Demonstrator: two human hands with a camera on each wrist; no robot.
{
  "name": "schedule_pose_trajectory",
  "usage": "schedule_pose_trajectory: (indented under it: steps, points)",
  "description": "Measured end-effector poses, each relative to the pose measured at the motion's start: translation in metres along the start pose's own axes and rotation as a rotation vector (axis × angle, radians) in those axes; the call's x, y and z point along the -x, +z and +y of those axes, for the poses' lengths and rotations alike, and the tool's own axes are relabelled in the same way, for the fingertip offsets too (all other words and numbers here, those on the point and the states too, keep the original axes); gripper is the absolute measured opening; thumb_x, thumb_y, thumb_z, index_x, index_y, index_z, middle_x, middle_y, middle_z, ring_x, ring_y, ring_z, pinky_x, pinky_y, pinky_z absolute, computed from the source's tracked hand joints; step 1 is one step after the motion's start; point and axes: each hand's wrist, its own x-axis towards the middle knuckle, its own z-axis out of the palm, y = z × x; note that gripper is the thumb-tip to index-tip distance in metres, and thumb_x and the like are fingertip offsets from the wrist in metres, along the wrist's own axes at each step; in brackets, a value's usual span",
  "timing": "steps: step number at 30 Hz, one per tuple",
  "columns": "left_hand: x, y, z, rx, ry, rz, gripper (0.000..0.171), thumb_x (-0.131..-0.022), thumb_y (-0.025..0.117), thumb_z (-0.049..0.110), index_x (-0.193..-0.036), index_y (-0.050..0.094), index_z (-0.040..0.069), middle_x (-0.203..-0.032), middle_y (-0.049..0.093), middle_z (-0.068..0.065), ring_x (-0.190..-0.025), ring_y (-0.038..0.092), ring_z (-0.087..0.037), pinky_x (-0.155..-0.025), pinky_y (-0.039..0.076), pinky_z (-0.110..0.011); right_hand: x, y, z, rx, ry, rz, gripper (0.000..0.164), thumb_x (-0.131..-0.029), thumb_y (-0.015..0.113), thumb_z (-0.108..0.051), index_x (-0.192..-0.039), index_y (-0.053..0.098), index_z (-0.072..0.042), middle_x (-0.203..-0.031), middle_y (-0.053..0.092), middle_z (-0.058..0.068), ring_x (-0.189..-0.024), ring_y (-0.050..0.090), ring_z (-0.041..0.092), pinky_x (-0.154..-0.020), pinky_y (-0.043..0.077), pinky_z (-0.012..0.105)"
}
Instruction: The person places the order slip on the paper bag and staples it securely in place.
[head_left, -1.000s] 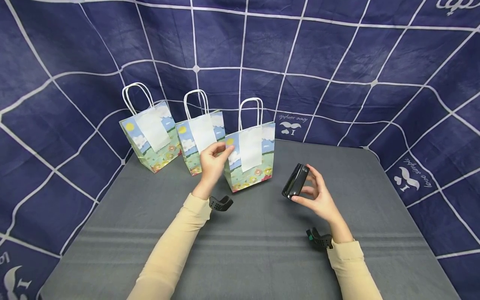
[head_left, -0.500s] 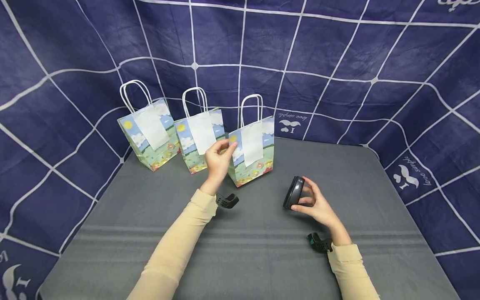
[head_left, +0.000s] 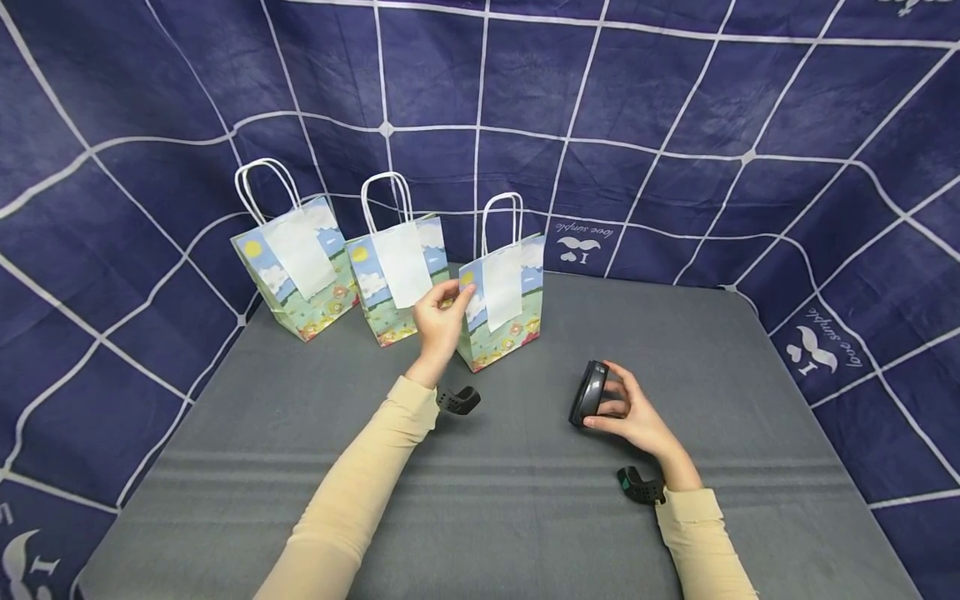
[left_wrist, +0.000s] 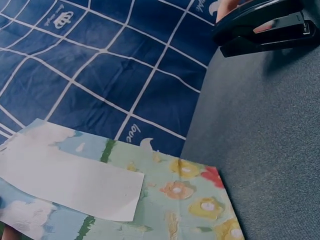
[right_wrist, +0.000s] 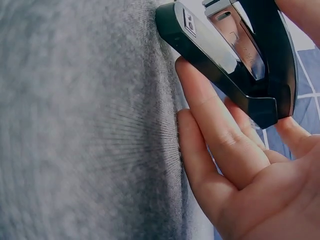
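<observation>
My left hand [head_left: 440,321] pinches the left side edge of the rightmost paper bag [head_left: 517,333], which stands upright and shows a sun, clouds and flowers. A white paper slip [head_left: 502,287] hangs down the front of this bag below its white twisted handles. To the right, my right hand [head_left: 633,417] holds a black stapler [head_left: 588,393] close over the table, fingers along its side. In the right wrist view the stapler [right_wrist: 220,75] has its two arms spread apart. The left wrist view catches it at top right, away from the bag.
Two matching bags stand to the left, the middle bag [head_left: 390,292] and the left bag [head_left: 296,267], each with a white slip on its front. A grey cloth covers the table [head_left: 525,500]. Blue curtains [head_left: 637,92] with white lines hang behind and at the sides.
My right hand has lowered the stapler toward the table and tilted it more upright. My left hand has shifted slightly right, and the rightmost bag has turned a little and moved back.
</observation>
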Motion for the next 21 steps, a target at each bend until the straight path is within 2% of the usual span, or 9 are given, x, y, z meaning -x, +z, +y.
schedule_pose_trajectory:
  steps: [4, 8, 13, 18, 21]
  points:
    - [0.001, 0.002, 0.0, -0.031, -0.009, 0.01, 0.017, -0.078, 0.073, -0.004, -0.089, 0.066, -0.016, -0.084, 0.066, -0.029, -0.081, 0.062, -0.038, -0.081, 0.05, -0.04, -0.001, -0.002, 0.008, 0.044, -0.007, 0.02, 0.098, -0.075, 0.079, -0.005, -0.149, 0.015, -0.008, -0.126, 0.047, 0.026, -0.093, 0.064, 0.022, -0.079, 0.051, 0.036]
    - [0.002, 0.003, -0.001, -0.055, -0.01, 0.022, 0.017, -0.078, 0.073, -0.004, -0.089, 0.067, -0.015, -0.083, 0.066, -0.028, -0.08, 0.063, -0.036, -0.078, 0.051, -0.038, -0.001, -0.003, 0.01, 0.115, -0.009, 0.052, 0.097, -0.072, 0.081, -0.008, -0.148, 0.021, -0.009, -0.126, 0.052, 0.021, -0.108, 0.056, 0.027, -0.095, 0.039, 0.046]
    - [0.002, 0.003, -0.003, -0.066, -0.01, 0.031, 0.018, -0.078, 0.073, -0.003, -0.09, 0.066, -0.014, -0.085, 0.066, -0.028, -0.081, 0.062, -0.038, -0.078, 0.051, -0.043, -0.003, -0.005, 0.011, 0.147, -0.027, 0.071, 0.094, -0.071, 0.081, -0.005, -0.147, 0.025, -0.005, -0.133, 0.046, 0.023, -0.12, 0.042, 0.037, -0.1, 0.028, 0.054]
    - [0.003, 0.003, -0.003, -0.026, -0.018, 0.014, 0.021, -0.078, 0.073, -0.003, -0.093, 0.065, -0.015, -0.088, 0.064, -0.029, -0.085, 0.06, -0.042, -0.081, 0.048, -0.049, -0.004, -0.008, 0.014, 0.224, 0.037, 0.085, 0.088, -0.074, 0.081, -0.016, -0.146, 0.031, -0.009, -0.139, 0.037, 0.02, -0.129, 0.032, 0.036, -0.103, 0.022, 0.054]
    - [0.003, 0.002, -0.004, -0.01, -0.031, -0.005, 0.023, -0.078, 0.073, -0.003, -0.096, 0.065, -0.015, -0.09, 0.064, -0.029, -0.088, 0.06, -0.043, -0.075, 0.052, -0.037, -0.004, -0.009, 0.016, 0.243, 0.062, 0.073, 0.086, -0.076, 0.079, -0.023, -0.146, 0.031, -0.011, -0.143, 0.033, 0.019, -0.133, 0.026, 0.036, -0.105, 0.018, 0.056]
